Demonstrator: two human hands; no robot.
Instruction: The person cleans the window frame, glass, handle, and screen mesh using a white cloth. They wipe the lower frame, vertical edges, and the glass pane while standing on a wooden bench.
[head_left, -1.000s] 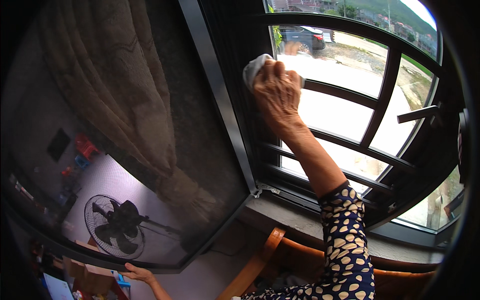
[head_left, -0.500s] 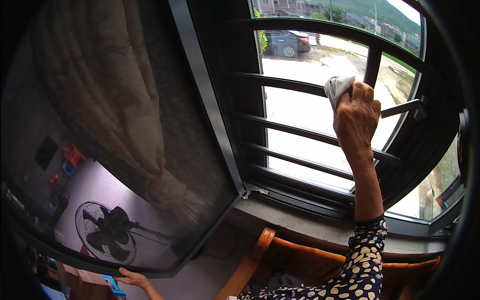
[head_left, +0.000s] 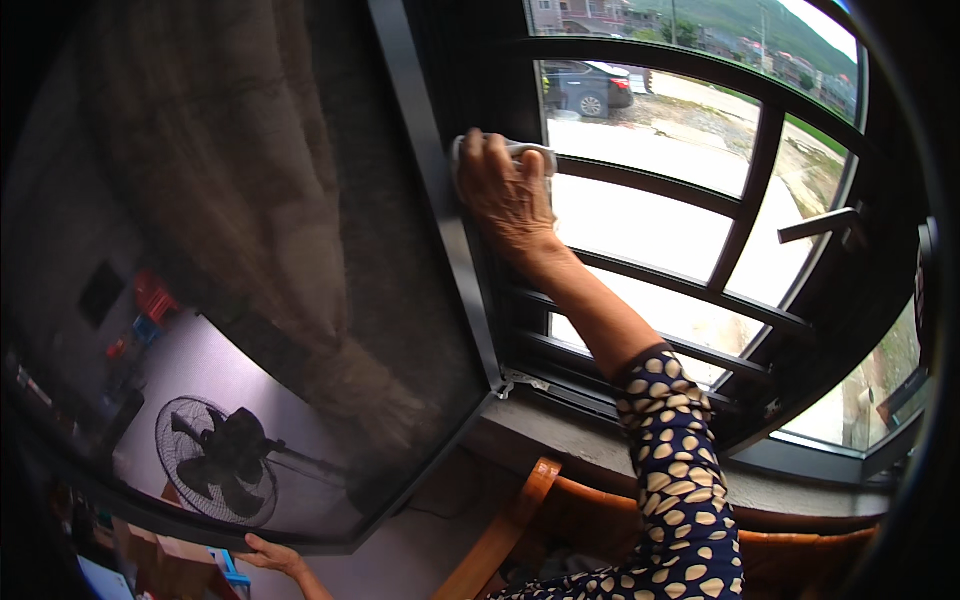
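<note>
Your right hand has swept leftward since half a second ago: then it was pressing the small white folded cloth against the bars near the right side of the window opening, and now it holds that cloth against the dark metal upright of the window frame, at the left edge of the opening. The view has shifted with it, so more of the mesh screen panel fills the left half. Your right fingers are curled over the cloth, clasping it flat to the frame, with only its white edges showing above and beside your knuckles. Your left hand rests low at the bottom edge of the screen panel, fingers laid on its rim; you cannot tell from here whether they close around it. There is one cloth, one black standing fan seen through the screen, one beige tied curtain, and one dark parked car outside. Four dark horizontal bars cross the opening, joined by a vertical bar. A wooden chair back sits below the grey sill.
</note>
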